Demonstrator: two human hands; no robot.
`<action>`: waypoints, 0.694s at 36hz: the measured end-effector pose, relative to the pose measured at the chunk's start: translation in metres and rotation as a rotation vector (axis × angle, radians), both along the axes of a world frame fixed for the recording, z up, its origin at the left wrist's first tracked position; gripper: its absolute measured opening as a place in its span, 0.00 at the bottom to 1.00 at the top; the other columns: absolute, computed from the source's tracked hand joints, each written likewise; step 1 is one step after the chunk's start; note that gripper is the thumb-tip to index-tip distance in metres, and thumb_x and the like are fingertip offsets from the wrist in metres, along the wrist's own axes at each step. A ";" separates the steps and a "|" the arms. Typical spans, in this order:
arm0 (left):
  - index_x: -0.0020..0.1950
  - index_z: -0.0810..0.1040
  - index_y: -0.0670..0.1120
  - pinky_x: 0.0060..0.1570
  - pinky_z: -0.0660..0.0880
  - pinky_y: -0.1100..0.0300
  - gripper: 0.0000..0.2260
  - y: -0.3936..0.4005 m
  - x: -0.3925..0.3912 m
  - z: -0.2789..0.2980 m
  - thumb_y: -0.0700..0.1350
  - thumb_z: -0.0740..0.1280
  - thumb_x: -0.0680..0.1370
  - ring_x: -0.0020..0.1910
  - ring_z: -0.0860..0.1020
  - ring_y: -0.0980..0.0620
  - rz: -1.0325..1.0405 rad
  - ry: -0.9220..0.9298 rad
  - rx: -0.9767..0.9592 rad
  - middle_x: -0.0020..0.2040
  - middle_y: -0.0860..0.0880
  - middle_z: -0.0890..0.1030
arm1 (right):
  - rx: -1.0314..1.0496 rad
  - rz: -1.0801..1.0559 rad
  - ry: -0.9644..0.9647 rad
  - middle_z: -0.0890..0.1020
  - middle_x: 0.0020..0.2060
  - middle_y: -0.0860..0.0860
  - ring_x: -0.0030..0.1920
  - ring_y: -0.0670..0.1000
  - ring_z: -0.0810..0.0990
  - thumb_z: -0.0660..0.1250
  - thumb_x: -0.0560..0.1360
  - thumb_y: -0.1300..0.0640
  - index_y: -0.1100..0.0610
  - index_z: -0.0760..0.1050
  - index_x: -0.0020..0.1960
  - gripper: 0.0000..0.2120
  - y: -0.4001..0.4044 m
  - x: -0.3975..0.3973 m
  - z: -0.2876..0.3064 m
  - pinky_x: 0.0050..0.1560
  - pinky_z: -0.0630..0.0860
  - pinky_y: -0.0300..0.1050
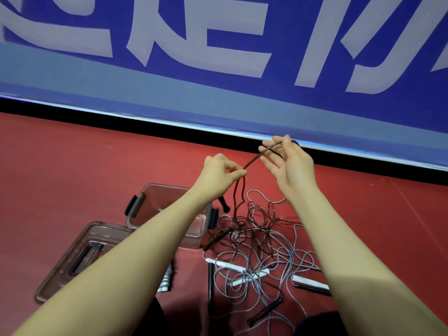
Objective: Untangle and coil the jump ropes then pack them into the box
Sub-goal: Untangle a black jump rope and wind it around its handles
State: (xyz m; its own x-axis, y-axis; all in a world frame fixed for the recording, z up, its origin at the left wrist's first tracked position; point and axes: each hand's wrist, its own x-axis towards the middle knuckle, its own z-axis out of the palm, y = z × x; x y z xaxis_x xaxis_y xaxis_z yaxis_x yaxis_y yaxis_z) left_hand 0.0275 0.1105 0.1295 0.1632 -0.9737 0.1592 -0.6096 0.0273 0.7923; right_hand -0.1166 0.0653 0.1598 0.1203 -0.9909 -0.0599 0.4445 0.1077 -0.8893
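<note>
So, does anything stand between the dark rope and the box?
Nothing covers the box; its lid lies beside it. But the dark rope hangs down into the tangled grey ropes, so it is not free.

Arms outstretched, left hand pinches the rope, right hand thumb-pins it.

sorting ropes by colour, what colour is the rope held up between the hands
The rope is dark brown, clearest in the head view.
</note>
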 end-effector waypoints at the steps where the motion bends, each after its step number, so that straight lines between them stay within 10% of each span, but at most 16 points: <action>1: 0.48 0.85 0.48 0.59 0.66 0.54 0.07 -0.001 0.000 0.001 0.49 0.69 0.76 0.57 0.69 0.46 0.027 0.000 -0.013 0.41 0.55 0.72 | 0.002 0.012 0.032 0.82 0.44 0.55 0.43 0.52 0.83 0.57 0.82 0.55 0.58 0.74 0.48 0.10 -0.001 0.000 -0.002 0.45 0.80 0.46; 7: 0.49 0.85 0.49 0.56 0.68 0.55 0.07 -0.006 0.002 0.009 0.49 0.69 0.76 0.56 0.70 0.46 0.056 0.025 -0.027 0.42 0.54 0.71 | -0.083 0.260 0.650 0.80 0.46 0.55 0.41 0.49 0.78 0.62 0.78 0.65 0.58 0.75 0.50 0.05 0.008 0.004 -0.024 0.40 0.75 0.38; 13: 0.48 0.84 0.44 0.39 0.66 0.73 0.07 -0.007 -0.004 0.025 0.47 0.70 0.75 0.47 0.74 0.54 0.059 0.098 -0.094 0.46 0.49 0.74 | -0.200 0.503 0.918 0.80 0.44 0.52 0.47 0.51 0.77 0.69 0.74 0.58 0.47 0.76 0.49 0.08 0.020 0.017 -0.039 0.54 0.75 0.51; 19: 0.53 0.83 0.43 0.37 0.66 0.75 0.09 -0.003 -0.003 0.034 0.43 0.64 0.79 0.39 0.73 0.67 0.041 0.148 -0.089 0.41 0.57 0.76 | -0.278 0.309 0.908 0.82 0.37 0.50 0.39 0.52 0.81 0.65 0.77 0.59 0.49 0.78 0.38 0.11 0.018 0.021 -0.037 0.46 0.78 0.53; 25: 0.56 0.82 0.49 0.61 0.69 0.58 0.12 -0.003 0.000 0.013 0.40 0.64 0.76 0.58 0.73 0.45 0.007 0.055 0.141 0.46 0.49 0.79 | -0.119 0.055 0.459 0.81 0.37 0.54 0.35 0.48 0.81 0.60 0.79 0.63 0.58 0.77 0.42 0.10 0.008 0.011 -0.017 0.37 0.78 0.36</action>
